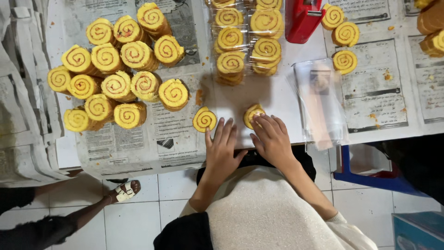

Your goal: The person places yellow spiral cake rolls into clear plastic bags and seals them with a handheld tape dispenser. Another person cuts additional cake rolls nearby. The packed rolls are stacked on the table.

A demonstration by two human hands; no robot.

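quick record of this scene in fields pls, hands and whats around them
left hand: left hand flat on the white table, beside a single yellow swirl roll-cake slice
right hand: right hand fingers on another yellow swirl slice
left of hands: pile of unwrapped swirl slices on newspaper
ahead: slices bagged in clear plastic, red tape dispenser
right: stack of clear plastic bags

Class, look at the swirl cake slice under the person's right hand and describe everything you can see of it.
The swirl cake slice is a round yellow piece of rolled sponge with a reddish-brown spiral on its cut face. It lies flat on the white table top, near its front edge. The right hand covers its lower part with the fingertips; the left hand lies apart from it.
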